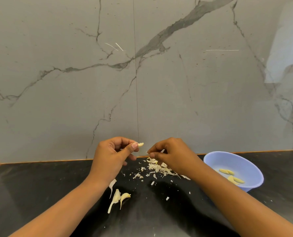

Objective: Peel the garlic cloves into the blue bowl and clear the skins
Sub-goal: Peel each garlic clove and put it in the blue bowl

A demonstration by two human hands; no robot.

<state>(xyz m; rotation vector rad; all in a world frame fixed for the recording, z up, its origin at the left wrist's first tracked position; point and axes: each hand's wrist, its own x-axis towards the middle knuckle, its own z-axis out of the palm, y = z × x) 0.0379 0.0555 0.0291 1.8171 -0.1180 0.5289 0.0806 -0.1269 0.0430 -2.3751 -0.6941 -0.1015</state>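
Left hand (114, 154): thumb and fingers pinch a peeled clove (141, 144), raised above the tabletop (39, 185). Right hand (169, 154): fingertips pinch a skin scrap (148, 152) over the skin pile (159, 167). Bowl (236, 161), at right, holds peeled cloves (226, 171). Unpeeled cloves (120, 196) lie beside the left wrist.

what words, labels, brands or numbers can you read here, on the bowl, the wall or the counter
There is no text to read. The blue bowl is plain, the marble wall shows only grey veins and bright scratches, and the black counter bears only garlic skins and cloves.
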